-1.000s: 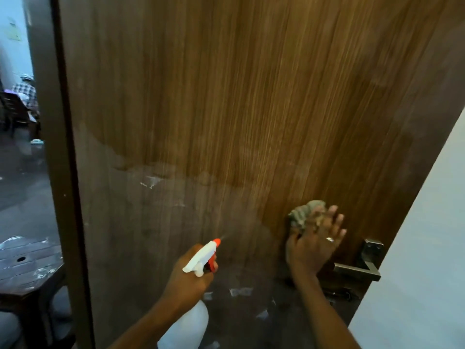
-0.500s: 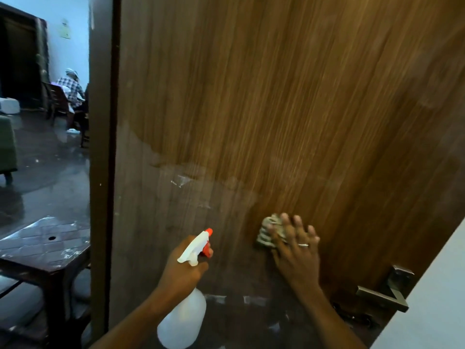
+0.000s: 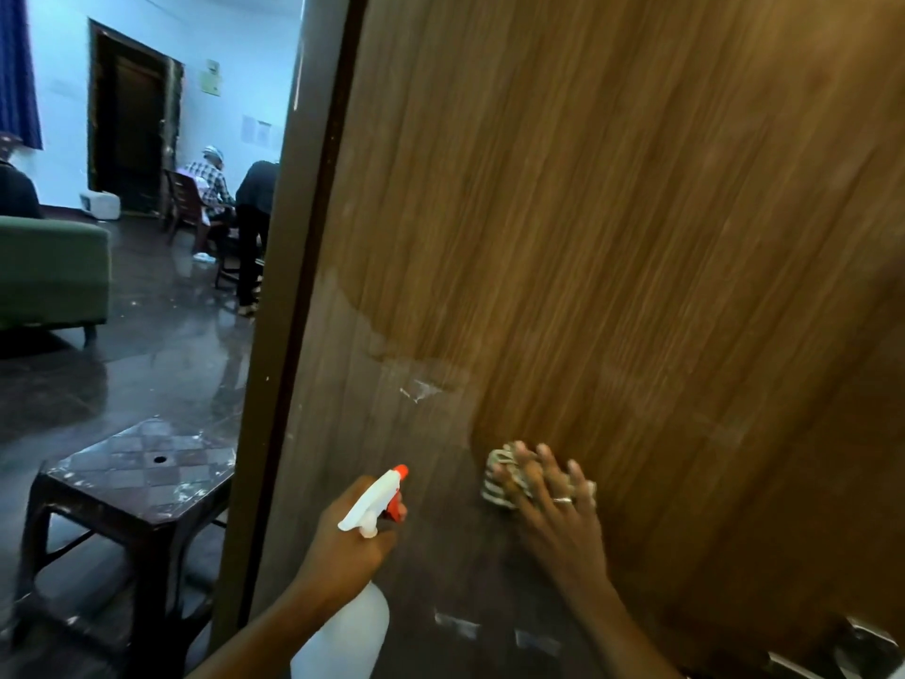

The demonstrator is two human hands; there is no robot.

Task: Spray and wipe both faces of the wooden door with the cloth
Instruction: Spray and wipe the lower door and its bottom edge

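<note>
Wooden door [image 3: 636,237] fills the view, standing ajar. Its lower-left part looks dull, the upper right glossy. Plastic stool [image 3: 137,463] sits past the door's left edge. Spray bottle [image 3: 352,634] is in front of the door's lower left, left hand [image 3: 343,546] wrapped round its neck, nozzle facing the wood. Right hand [image 3: 558,521] is spread flat, fingers straight, pressing the bunched cloth [image 3: 499,477] to the door's lower middle. Risks: the ajar door may swing away under the push; the small wad could slip from under flat fingers; spray could hit the wiping hand.
</note>
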